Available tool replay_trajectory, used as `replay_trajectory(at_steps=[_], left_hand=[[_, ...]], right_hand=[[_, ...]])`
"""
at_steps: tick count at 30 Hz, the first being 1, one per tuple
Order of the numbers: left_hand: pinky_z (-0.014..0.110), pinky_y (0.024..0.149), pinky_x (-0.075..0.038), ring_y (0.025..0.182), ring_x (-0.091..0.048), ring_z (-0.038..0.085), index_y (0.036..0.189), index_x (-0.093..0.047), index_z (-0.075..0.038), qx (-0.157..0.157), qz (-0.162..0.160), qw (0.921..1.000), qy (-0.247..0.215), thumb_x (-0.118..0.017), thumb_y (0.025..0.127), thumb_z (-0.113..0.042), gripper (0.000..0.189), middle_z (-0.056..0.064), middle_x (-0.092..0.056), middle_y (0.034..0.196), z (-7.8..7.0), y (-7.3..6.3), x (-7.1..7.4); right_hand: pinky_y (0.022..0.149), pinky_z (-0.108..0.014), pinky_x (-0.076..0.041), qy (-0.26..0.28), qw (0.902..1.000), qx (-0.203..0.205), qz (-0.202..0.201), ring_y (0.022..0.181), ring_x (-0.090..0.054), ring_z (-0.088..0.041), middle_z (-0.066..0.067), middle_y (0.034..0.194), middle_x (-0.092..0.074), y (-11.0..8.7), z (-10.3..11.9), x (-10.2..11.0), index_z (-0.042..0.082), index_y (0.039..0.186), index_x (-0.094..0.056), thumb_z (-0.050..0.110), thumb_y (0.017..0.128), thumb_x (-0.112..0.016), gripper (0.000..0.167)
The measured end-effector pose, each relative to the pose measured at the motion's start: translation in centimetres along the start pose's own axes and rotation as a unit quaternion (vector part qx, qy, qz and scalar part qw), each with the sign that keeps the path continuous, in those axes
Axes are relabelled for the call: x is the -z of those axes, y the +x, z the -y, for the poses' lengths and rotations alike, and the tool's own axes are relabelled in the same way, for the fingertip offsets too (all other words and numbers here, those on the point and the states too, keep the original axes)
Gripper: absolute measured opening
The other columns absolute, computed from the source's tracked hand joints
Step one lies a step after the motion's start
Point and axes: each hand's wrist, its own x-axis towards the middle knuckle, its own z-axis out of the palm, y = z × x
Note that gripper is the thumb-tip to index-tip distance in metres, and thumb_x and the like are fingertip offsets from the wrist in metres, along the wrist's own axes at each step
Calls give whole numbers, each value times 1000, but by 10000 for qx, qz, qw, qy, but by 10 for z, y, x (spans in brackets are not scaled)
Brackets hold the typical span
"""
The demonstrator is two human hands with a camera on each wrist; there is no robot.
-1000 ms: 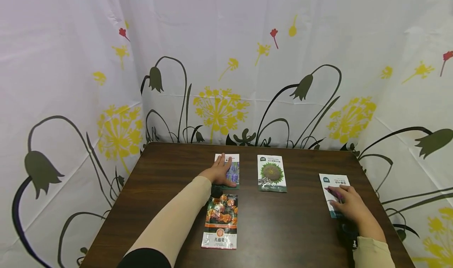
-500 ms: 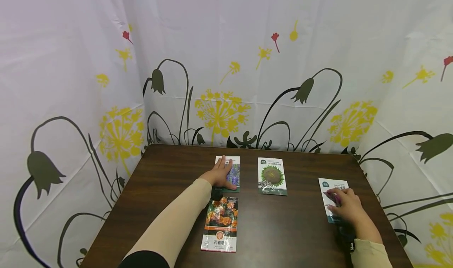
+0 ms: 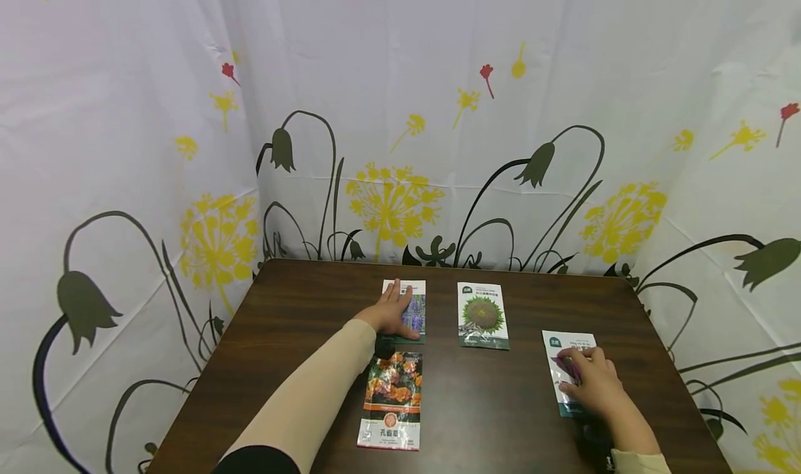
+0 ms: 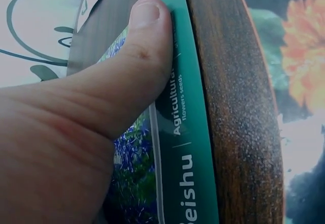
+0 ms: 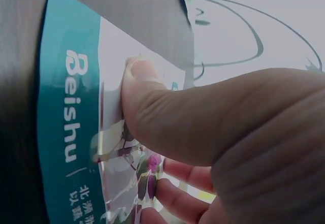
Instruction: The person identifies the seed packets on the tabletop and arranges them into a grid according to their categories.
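My left hand point(image 3: 386, 314) rests with spread fingers on a lavender-coloured seed packet point(image 3: 414, 314) at the back of the table. In the left wrist view its thumb point(image 4: 147, 46) lies across the packet's green strip point(image 4: 185, 132). My right hand point(image 3: 591, 380) touches the top of another seed packet point(image 3: 555, 373), white with a teal strip and purple plants. In the right wrist view its thumb point(image 5: 144, 97) presses the packet's printed face, and the arched fingers touch it farther right. The hand hides part of the purple picture.
Between the hands lies a white seed packet point(image 3: 484, 314) with a round green picture. An orange marigold packet point(image 3: 391, 404) lies in front of the left hand. The dark wooden table point(image 3: 494, 404) backs onto a flower-printed cloth point(image 3: 375, 78).
My right hand has slid its packet left and slightly toward me across the table, its fingers growing more arched. The left hand stays on its packet. The head view has shifted slightly.
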Motion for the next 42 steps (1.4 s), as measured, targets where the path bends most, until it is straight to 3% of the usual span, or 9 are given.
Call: replay_trajectory(at_steps=[4, 9, 19, 29, 35, 42], left_hand=[[64, 136, -14, 171, 12, 41, 178, -6, -15, 15, 34, 10000, -43, -92, 81, -62, 137, 22, 17, 182, -8, -11, 4], [60, 137, -14, 171, 13, 39, 177, -6, -14, 22, 39, 10000, 19, -90, 88, -55, 129, 22, 17, 182, -15, -20, 9], [60, 138, -11, 170, 18, 37, 177, -1, -18, 76, 47, 9999, 93, -89, 85, -61, 135, 18, 23, 181, 0, 1, -2], [59, 137, -16, 171, 12, 39, 177, -6, -14, 29, -49, 9999, 92, -88, 89, -55, 127, 23, 16, 182, -11, -13, 6], [61, 137, -15, 171, 17, 37, 178, -1, -18, 36, -18, 10000, 90, -88, 86, -62, 134, 19, 22, 181, -2, -2, 1], [62, 137, -15, 170, 17, 38, 178, -1, -18, 25, -14, 10000, -9, -89, 84, -62, 136, 20, 22, 181, 0, 1, -1]], right_hand=[[87, -75, -53, -53, 9999, -71, 83, 116, -53, -57, -38, 135, -49, -5, 10, -7, 18, 135, -66, 28, 84, -93, 58], [86, -73, -52, -10, 9999, -147, 17, 118, -53, -57, -37, 136, -49, -11, 18, -14, 20, 135, -66, 27, 84, -93, 58], [86, -71, -52, -29, 9996, -258, 80, 119, -53, -53, -34, 138, -50, -18, 30, -21, 23, 137, -66, 32, 86, -93, 59], [84, -67, -52, -122, 9994, -318, 50, 114, -53, -47, -31, 134, -52, -18, 33, -23, 22, 139, -65, 38, 87, -91, 60], [81, -64, -53, -209, 9991, -352, -69, 111, -54, -43, -28, 129, -53, -19, 34, -29, 20, 142, -63, 40, 88, -89, 63], [80, -62, -53, -197, 9990, -391, -34, 111, -53, -43, -27, 131, -54, -21, 36, -28, 20, 144, -62, 41, 89, -89, 65]])
